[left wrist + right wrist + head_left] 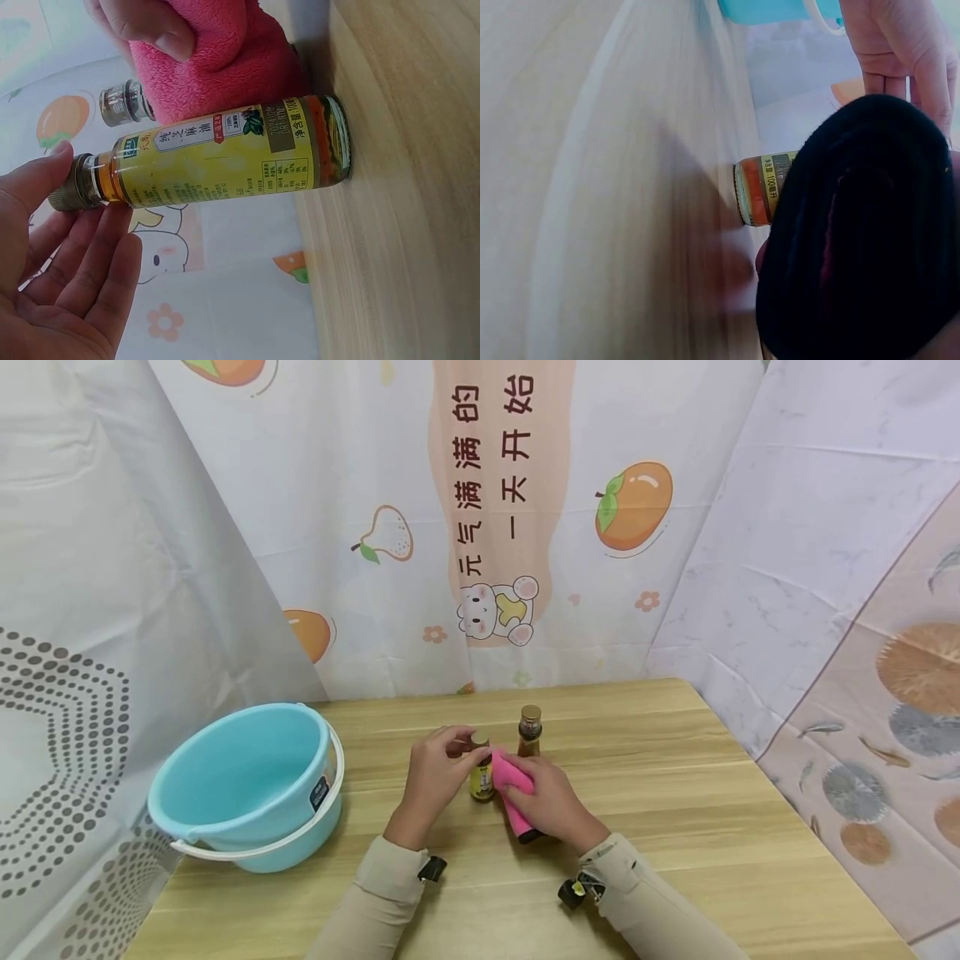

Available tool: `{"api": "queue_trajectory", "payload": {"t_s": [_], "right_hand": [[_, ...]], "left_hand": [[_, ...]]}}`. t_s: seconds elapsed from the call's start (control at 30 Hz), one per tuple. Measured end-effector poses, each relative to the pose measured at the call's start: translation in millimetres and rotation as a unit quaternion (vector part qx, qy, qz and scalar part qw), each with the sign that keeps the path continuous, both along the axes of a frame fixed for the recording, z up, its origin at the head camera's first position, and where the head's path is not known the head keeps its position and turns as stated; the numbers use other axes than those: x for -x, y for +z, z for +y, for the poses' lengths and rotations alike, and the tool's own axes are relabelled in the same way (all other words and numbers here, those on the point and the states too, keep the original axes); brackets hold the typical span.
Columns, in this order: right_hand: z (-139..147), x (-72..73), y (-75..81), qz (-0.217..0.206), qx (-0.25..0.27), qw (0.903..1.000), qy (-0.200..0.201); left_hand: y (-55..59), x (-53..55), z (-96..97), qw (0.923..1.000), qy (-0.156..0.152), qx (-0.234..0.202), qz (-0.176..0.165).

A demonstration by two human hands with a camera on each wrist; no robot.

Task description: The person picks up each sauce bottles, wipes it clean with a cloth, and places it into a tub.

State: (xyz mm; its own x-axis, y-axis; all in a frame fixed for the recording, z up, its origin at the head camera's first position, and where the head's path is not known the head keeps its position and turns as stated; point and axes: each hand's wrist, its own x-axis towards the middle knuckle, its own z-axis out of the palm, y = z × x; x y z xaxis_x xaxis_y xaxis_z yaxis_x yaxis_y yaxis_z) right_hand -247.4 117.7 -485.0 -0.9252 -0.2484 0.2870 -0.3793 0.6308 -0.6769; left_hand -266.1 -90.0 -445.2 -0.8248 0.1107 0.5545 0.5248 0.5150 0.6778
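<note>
A small sesame oil bottle (225, 161) with a yellow label stands upright on the table. My left hand (437, 770) pinches its cap (69, 189) between thumb and fingers, and the other fingers spread behind the neck. In my right hand (553, 800) is a folded pink cloth (517, 777), gripped against the side of the bottle in the left wrist view. The cloth's dark end (862, 232) fills much of the right wrist view and hides most of the bottle there. Just behind my right hand stands a second bottle (530, 727) with a gold-brown cap, its lower part hidden.
A light blue bucket (161, 810) with a white handle (225, 857) stands at the table's left side. The wooden table (675, 793) extends to the right of my hands. Printed curtains (405, 635) hang behind the table and along both sides.
</note>
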Motion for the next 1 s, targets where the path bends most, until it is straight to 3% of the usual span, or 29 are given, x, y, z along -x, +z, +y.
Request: {"api": "queue_trajectory", "payload": {"t_s": [0.33, 1.0], "right_hand": [[2.3, 2.3, -4.8, -0.013, -0.013, 0.9998, -0.002], [-0.2, 1.7, 2.5, -0.002, 0.020, 0.9997, -0.016]], "left_hand": [[-1.1, 0.4, 0.8, 1.0000, 0.000, -0.002, -0.005], [-1.9, 0.7, -1.2, 1.0000, -0.003, -0.005, 0.003]]}}
